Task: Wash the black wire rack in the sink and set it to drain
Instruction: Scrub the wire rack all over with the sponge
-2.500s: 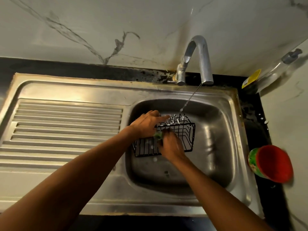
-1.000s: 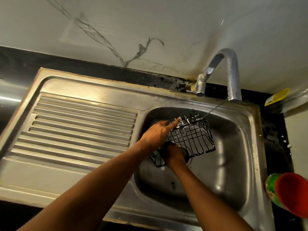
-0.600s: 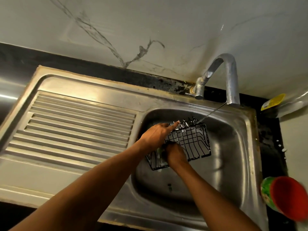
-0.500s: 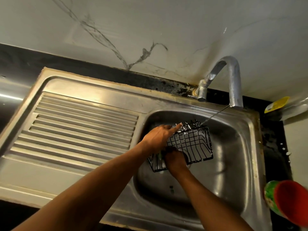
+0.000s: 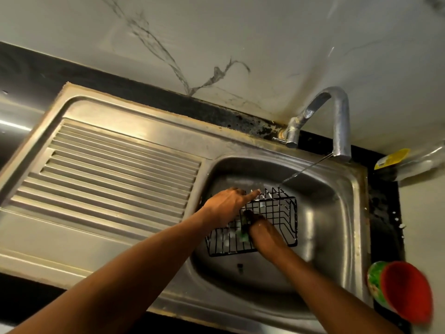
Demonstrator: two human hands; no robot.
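1 steel sink [image 5: 357, 213] below marbled wall [image 5: 265, 44]; left hand [image 5: 225, 204] grips rack [image 5: 279, 212], right hand [image 5: 263, 235] clutches green scrubber [image 5: 244, 235].

The black wire rack [image 5: 277, 216], held by the left hand [image 5: 226, 206] with the right hand [image 5: 265, 237] pressing a green pad [image 5: 244, 233] on it, blocks the nine o'clock half of the sink [image 5: 337, 225]; passing room lies at three. The tap [image 5: 340, 121] overhangs at one; the draining board [image 5: 115, 169] spreads open at nine.
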